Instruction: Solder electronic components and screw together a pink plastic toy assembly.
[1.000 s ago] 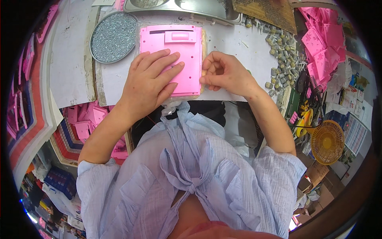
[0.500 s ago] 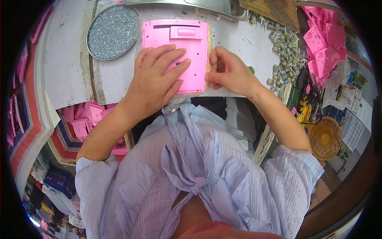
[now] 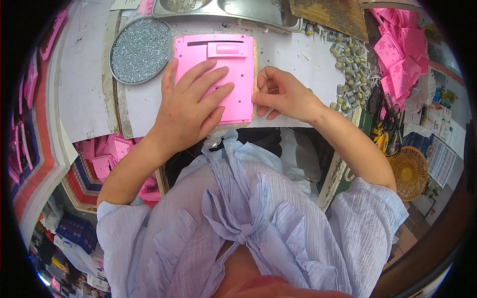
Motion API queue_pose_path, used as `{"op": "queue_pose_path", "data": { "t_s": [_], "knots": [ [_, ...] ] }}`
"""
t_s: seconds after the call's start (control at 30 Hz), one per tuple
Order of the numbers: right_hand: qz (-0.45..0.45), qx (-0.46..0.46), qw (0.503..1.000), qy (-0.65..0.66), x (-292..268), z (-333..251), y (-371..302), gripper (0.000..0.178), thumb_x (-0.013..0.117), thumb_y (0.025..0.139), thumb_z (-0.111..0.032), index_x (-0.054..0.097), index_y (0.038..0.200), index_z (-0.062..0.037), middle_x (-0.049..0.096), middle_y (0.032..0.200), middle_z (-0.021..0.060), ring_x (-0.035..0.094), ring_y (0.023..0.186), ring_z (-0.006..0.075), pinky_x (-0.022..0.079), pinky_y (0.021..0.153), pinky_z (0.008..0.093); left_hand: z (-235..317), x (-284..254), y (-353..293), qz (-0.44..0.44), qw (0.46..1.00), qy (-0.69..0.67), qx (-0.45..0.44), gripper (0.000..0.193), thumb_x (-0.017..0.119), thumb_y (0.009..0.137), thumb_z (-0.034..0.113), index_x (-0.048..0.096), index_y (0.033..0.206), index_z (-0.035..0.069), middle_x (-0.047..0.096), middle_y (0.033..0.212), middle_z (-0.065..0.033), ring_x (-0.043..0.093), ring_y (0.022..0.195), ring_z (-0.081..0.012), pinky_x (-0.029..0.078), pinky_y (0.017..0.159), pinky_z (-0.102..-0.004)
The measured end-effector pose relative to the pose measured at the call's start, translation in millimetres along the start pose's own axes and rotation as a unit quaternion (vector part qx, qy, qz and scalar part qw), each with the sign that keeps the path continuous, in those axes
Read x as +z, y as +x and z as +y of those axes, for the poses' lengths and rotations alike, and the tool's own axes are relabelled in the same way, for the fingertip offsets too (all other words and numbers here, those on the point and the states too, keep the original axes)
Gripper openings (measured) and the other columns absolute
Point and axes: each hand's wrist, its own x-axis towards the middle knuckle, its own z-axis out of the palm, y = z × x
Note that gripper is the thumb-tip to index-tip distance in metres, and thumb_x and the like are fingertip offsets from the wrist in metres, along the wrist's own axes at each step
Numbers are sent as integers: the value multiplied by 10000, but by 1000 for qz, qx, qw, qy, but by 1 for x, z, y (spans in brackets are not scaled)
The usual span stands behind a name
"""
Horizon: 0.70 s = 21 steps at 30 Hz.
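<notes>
A flat pink plastic case point(image 3: 233, 74) with small holes, a long slot and a raised rectangular part lies on a pale pad wrapped in clear film at the table's front edge. My left hand point(image 3: 191, 102) rests on its left half, palm down with fingers spread, covering that part of the surface. Beside the right edge of the case is my right hand point(image 3: 283, 94). Its fingers are curled in, and the thumb tip reaches the case's edge. Whatever lies between thumb and fingers, if anything, is hidden.
A round tray of small metal screws point(image 3: 140, 49) stands left of the case. Behind is a metal tray point(image 3: 258, 12). Several small cylindrical metal parts point(image 3: 350, 74) lie at right, near stacked pink pieces point(image 3: 397, 54). An orange basket point(image 3: 407, 171) sits farther right; pink parts point(image 3: 107, 154) fill a bin below left.
The table and case appear slightly lower in the picture. My left hand keeps its spread on the case, and my right hand remains by the edge with its fingers a little shifted.
</notes>
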Motion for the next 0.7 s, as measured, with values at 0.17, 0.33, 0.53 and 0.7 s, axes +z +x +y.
{"op": "queue_pose_path", "data": {
  "t_s": [0.17,0.33,0.53,0.7],
  "knots": [
    [31,-4,999,-9,4,0,1,228,708,937,-107,511,1002,-12,672,837,88,687,677,143,591,577,285,0,3,1,-2,1000,-20,1,407,714,833,156,696,1239,149,613,1371,-80,521,1351,-304,173,1200,-616],
    [46,-3,999,1,8,0,2,233,707,935,-100,498,988,-12,670,830,92,685,665,145,581,562,286,-2,12,0,20,1000,-22,4,393,722,822,150,712,1215,141,615,1366,-79,523,1347,-297,164,1208,-628],
    [17,-64,966,-249,-35,-31,4,206,743,888,-151,586,982,-57,676,766,75,673,653,159,542,582,333,-2,2,1,25,998,-53,3,392,728,811,148,726,1203,143,627,1346,-87,549,1314,-283,201,1205,-624],
    [173,-460,742,-455,13,-129,61,117,687,859,-157,678,923,-61,692,788,147,685,765,371,531,701,488,-37,-18,-5,110,990,-79,-44,189,742,834,185,720,1009,117,667,1161,-63,594,1166,-258,334,1087,-560]
  ]
}}
